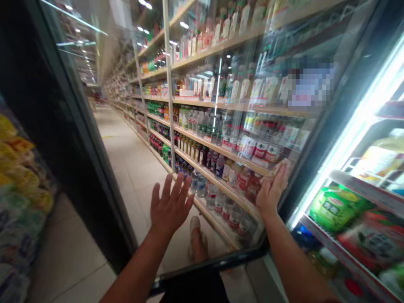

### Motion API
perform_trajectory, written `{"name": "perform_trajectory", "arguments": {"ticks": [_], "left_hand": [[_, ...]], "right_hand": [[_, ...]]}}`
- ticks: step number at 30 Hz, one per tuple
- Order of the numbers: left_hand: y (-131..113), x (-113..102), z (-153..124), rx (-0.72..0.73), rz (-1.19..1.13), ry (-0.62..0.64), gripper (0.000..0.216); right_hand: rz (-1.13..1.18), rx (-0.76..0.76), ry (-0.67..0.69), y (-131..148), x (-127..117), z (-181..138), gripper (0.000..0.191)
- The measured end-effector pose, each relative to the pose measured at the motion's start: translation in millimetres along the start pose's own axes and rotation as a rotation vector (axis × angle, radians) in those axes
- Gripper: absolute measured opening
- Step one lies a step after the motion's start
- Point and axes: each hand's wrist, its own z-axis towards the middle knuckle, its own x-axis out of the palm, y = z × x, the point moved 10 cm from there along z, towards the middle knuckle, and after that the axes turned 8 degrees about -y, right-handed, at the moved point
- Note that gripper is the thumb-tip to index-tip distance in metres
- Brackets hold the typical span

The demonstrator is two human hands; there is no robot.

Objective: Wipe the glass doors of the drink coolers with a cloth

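Note:
A glass cooler door (pixel 233 254) with a dark frame stands open in front of me. My left hand (pixel 171 206) is raised before the glass, fingers stretched and spread, holding nothing; whether it touches the pane I cannot tell. Near the door's right side, my right hand (pixel 272 191) presses a pale, crumpled cloth (pixel 282 166) flat against the glass. The cloth is partly hidden under the fingers.
Long shelves of bottles (pixel 217 164) appear in the glass, beside a tiled aisle (pixel 121 155). On the right is a lit cooler with green packages (pixel 336 208) on its racks. Yellow packets (pixel 17 155) are stacked at the left. A shoe (pixel 195 227) shows low down.

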Motion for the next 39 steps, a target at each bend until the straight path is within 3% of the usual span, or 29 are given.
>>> {"name": "perform_trajectory", "arguments": {"ticks": [7, 10, 12, 14, 16, 19, 22, 23, 25, 29, 31, 33, 37, 39], "left_hand": [[-3, -2, 7, 0.008, -0.003, -0.005, 0.074], [-4, -3, 7, 0.009, -0.013, -0.005, 0.076], [-5, -4, 7, 0.003, -0.023, -0.009, 0.077], [-4, -5, 8, -0.003, -0.028, -0.012, 0.076], [-5, -5, 8, 0.0, -0.024, -0.016, 0.073], [-4, -4, 7, 0.005, -0.012, -0.016, 0.07], [-3, -2, 4, 0.006, -0.005, 0.0, 0.068], [-3, -1, 4, 0.009, -0.005, 0.006, 0.068], [-4, 0, 2, 0.013, -0.002, 0.014, 0.068], [-4, 1, 1, 0.008, 0.003, 0.003, 0.065], [-5, 1, 1, 0.002, -0.003, -0.001, 0.063], [-5, 0, 1, -0.005, -0.009, -0.004, 0.063], [-7, -2, 1, -0.002, -0.009, -0.006, 0.058], [-7, -2, 1, -0.002, -0.013, -0.009, 0.057]], "right_hand": [[-0.081, 0.101, 0.017, -58, -18, -48, 0.065], [-0.087, 0.129, -0.048, -70, -21, -34, 0.067], [-0.072, 0.079, -0.087, -54, -16, -6, 0.066], [-0.053, 0.002, -0.087, -20, -6, 17, 0.065], [-0.037, -0.091, -0.037, 23, 7, 16, 0.063], [-0.039, -0.272, 0.121, 85, 23, -41, 0.064], [-0.044, -0.539, 0.264, 127, 32, -113, 0.07], [-0.043, -0.593, 0.278, 134, 32, -123, 0.071], [-0.038, -0.633, 0.259, 146, 32, -114, 0.071], [-0.039, -0.568, 0.202, 175, 42, -38, 0.067], [-0.032, -0.525, 0.189, 187, 45, -18, 0.066], [-0.015, -0.517, 0.177, 191, 44, -25, 0.065], [0.006, -0.596, 0.171, 178, 38, -80, 0.067], [0.022, -0.616, 0.175, 176, 38, -88, 0.067]]}}
